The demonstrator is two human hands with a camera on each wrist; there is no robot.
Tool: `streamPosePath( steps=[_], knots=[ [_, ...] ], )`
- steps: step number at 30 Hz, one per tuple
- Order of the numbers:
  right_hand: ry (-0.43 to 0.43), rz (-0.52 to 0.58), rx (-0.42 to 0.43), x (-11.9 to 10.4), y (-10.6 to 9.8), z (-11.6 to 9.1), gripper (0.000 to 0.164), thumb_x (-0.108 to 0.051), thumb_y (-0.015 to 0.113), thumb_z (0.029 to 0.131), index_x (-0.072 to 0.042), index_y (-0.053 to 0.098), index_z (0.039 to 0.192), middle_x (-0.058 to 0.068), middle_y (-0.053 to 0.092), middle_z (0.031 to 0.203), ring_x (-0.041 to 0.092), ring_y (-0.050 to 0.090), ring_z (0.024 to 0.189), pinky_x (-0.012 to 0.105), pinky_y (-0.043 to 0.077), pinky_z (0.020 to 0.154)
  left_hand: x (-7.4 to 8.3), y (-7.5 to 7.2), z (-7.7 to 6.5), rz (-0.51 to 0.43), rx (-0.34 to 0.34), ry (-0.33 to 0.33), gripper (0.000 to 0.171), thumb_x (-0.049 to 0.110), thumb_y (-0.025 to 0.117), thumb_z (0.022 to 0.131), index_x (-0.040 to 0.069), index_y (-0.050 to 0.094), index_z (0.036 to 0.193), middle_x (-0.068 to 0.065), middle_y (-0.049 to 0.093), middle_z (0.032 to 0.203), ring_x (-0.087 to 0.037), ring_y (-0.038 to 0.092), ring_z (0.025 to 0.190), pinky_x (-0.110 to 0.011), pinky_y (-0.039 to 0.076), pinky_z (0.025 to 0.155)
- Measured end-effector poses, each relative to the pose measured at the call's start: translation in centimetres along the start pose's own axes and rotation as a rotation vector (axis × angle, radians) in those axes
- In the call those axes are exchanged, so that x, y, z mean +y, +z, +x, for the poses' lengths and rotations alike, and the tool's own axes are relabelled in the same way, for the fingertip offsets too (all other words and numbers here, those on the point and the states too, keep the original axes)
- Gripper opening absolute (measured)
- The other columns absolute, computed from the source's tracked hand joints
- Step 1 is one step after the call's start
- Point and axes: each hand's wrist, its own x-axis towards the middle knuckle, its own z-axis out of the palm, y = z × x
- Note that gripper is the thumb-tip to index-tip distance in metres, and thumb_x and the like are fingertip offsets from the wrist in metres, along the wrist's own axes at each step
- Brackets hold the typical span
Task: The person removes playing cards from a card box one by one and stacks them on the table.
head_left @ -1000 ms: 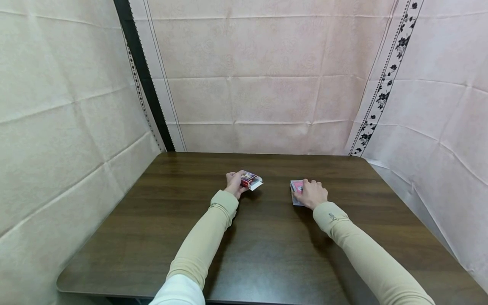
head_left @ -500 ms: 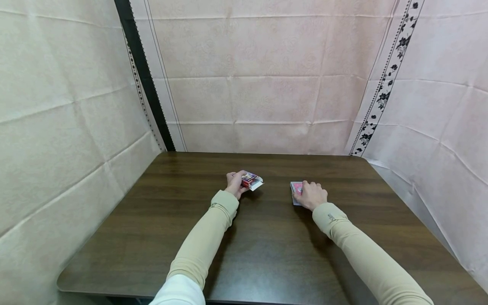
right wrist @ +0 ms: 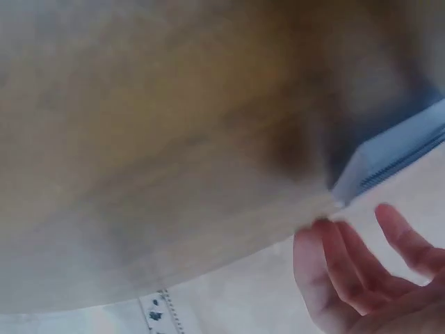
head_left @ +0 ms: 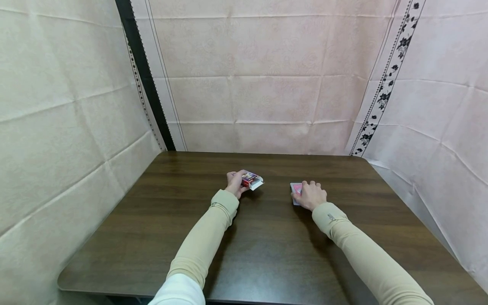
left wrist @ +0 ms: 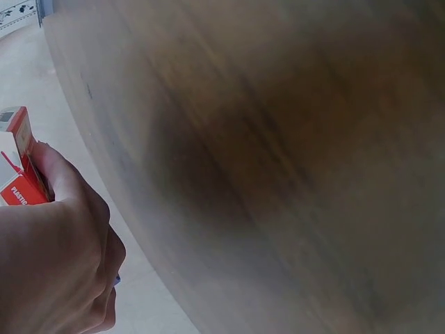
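Observation:
My left hand point(head_left: 235, 184) grips a playing-card box point(head_left: 252, 180) just above the table. The box is red and dark with a picture on top, and its white flap stands out at the right end. In the left wrist view, the thumb lies along the red-and-white box point(left wrist: 26, 179). My right hand point(head_left: 311, 195) holds a pink-backed deck of cards point(head_left: 296, 189) low at the table, thumb across its near left part and curled fingers at its right. The right wrist view shows the deck's pale edge point(right wrist: 396, 149) above the bent fingers point(right wrist: 327, 271); the thumb is hidden there.
Both hands are over a dark brown wooden table point(head_left: 263, 237) with rounded corners. Pale creased cloth point(head_left: 267, 97) hangs behind it and on both sides. A black strip point(head_left: 146, 76) runs down the back left, a flower-patterned border point(head_left: 385, 91) down the back right.
The deck's far edge has come slightly nearer, and my right hand has shifted a little to the left. My left hand and the box have stayed nearly still.

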Motion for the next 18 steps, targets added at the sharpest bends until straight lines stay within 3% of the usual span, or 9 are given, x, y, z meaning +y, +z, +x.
streamPosePath(
  steps=[7,13,18],
  knots=[
    [-0.206,0.078,0.066,-2.7,-0.9,0.6,0.054,-0.044,0.055,0.084,-0.004,0.049,0.121,0.023,0.048,0.116,0.040,0.041,0.108,0.053,0.038,0.085,0.2,0.2,-0.5,0.004,-0.001,-0.003,0.043,0.013,0.055,0.085,0.014,0.023,0.114,-0.022,0.044,0.117,-0.031,0.055,0.096,-0.043,0.049,0.082],
    [-0.362,0.146,-0.022,-5.8,-1.2,0.8,0.057,-0.046,0.056,0.083,-0.014,0.046,0.129,0.017,0.049,0.119,0.033,0.043,0.107,0.049,0.040,0.086,0.0,0.5,-0.5,-0.005,-0.007,-0.010,0.044,0.013,0.056,0.084,0.014,0.023,0.113,-0.022,0.044,0.117,-0.031,0.054,0.098,-0.044,0.048,0.083],
    [-0.397,0.141,-0.098,-7.6,-0.8,1.1,0.061,-0.053,0.052,0.083,-0.021,0.042,0.134,0.016,0.048,0.117,0.030,0.045,0.103,0.046,0.042,0.083,0.0,0.7,-0.5,0.004,-0.020,-0.017,0.046,0.013,0.056,0.084,0.015,0.023,0.114,-0.021,0.044,0.116,-0.029,0.054,0.096,-0.044,0.048,0.083]
  ],
)
